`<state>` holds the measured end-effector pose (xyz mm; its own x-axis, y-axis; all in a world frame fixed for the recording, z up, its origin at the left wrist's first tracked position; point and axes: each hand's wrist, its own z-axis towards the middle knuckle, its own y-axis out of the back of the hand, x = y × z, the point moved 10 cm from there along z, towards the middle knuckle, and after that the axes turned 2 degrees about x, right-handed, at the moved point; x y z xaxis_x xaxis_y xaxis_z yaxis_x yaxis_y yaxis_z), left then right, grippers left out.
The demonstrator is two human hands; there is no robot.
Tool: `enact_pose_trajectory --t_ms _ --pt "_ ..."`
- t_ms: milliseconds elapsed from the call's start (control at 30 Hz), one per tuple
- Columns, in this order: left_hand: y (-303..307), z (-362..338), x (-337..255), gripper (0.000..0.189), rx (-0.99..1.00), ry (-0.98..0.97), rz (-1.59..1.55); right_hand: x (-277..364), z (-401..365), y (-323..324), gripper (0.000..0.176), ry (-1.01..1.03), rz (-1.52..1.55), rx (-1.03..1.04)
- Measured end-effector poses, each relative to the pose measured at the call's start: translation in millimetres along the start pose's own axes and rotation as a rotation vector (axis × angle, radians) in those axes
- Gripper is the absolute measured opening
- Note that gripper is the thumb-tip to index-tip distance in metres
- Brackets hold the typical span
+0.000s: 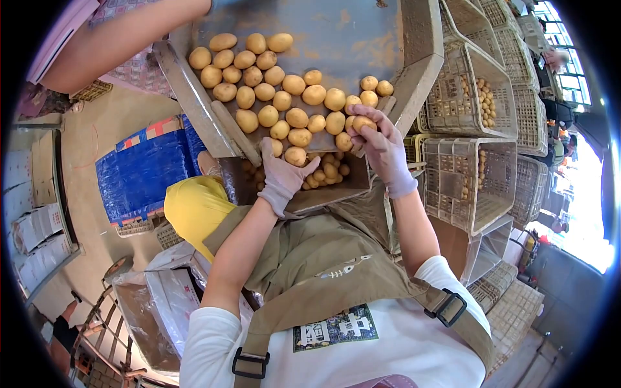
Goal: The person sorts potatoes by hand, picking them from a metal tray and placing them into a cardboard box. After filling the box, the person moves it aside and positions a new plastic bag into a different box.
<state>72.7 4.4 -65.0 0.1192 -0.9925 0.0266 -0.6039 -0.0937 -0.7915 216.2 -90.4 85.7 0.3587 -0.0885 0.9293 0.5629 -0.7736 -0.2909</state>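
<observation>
Many potatoes [314, 95] lie on a metal sorting tray [330, 39] in front of me. My left hand [284, 176], in a pale glove, is at the tray's near edge, thumb and fingers spread beside a potato [295, 156]; whether it grips one is unclear. On the right, my right hand [386, 145], also gloved, has its fingers curled round a potato [363, 124] above the tray's near right corner. Below the edge, more potatoes [328, 173] sit in a box [323, 200], partly covered by my left hand.
Another person's bare arm [123, 48] reaches in at the upper left. Plastic crates [471, 184], some with potatoes, are stacked on the right. A blue-wrapped stack [145, 171] stands at left, with a yellow bag or cloth [194, 210] near my left elbow.
</observation>
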Motion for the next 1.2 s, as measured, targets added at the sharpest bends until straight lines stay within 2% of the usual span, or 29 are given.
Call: enact_pose_trajectory --t_ms 133,233,333,433,533,567,633,667,700,733,800,833,867,933,967,1000,1033,1100,1133,1167,1200 --pt "2 1 0 0.076 0.034 -0.005 0.01 2 -6 -4 0.039 -0.042 0.016 0.065" --pt "0 1 0 0.076 0.049 -0.004 0.014 -4 -4 0 0.047 -0.046 0.101 0.045" --pt "1 1 0 0.076 0.035 -0.005 0.021 -5 -3 -7 0.056 -0.047 0.272 0.112" --pt "2 1 0 0.076 0.028 0.004 0.004 -3 -2 -11 0.046 -0.063 0.324 0.178" --pt "1 2 1 0.076 0.026 0.013 -0.004 2 -11 1 0.036 -0.058 -0.154 -0.04" --pt "2 2 0 0.076 0.013 0.011 0.001 40 -17 -14 0.035 0.378 -0.76 0.046" --pt "-1 -2 0 0.076 0.017 0.009 0.027 81 -37 -49 0.034 0.947 -1.676 0.334" --pt "-5 -3 -1 0.077 0.036 0.009 0.047 88 -12 5 0.04 0.787 -1.739 0.245" --pt "-8 -5 -1 0.077 0.054 0.011 0.066 118 -8 76 0.046 0.914 -1.782 -0.281" --pt "-7 -3 0 0.076 0.075 0.022 0.046 157 -4 109 0.049 0.816 -1.834 -0.63" --pt "-4 -1 1 0.076 0.078 0.025 0.046 199 -2 115 0.053 0.74 -1.89 -0.875" --pt "-4 -1 1 0.075 0.079 0.026 0.045 196 6 99 0.053 0.766 -1.926 -0.758" --pt "-4 0 4 0.075 0.08 0.031 0.033 172 27 97 0.052 0.691 -1.852 -0.563" --pt "-5 -1 6 0.075 0.087 0.037 0.018 112 53 40 0.052 0.614 -1.884 -0.234" --pt "-6 0 2 0.075 0.093 0.033 0.017 75 76 30 0.049 0.488 -1.97 -0.14" --pt "2 1 2 0.075 0.027 0.018 -0.002 42 96 29 0.051 0.275 -2.116 -0.063" --pt "0 0 1 0.075 0.048 0.008 0.009 21 110 35 0.05 -0.028 -2.133 -0.013" --pt "1 0 -1 0.075 0.069 -0.007 0.004 2 138 40 0.044 -0.18 -2.038 0.022" --pt "-5 -2 -1 0.077 0.087 -0.015 0.024 14 131 21 0.036 -0.084 -1.859 0.089" --pt "-3 -2 -1 0.078 0.084 -0.019 0.023 20 125 9 0.034 0.231 -1.766 0.143" --pt "-1 -2 -2 0.079 0.081 -0.023 0.02 41 105 -14 0.031 0.497 -1.86 0.212"
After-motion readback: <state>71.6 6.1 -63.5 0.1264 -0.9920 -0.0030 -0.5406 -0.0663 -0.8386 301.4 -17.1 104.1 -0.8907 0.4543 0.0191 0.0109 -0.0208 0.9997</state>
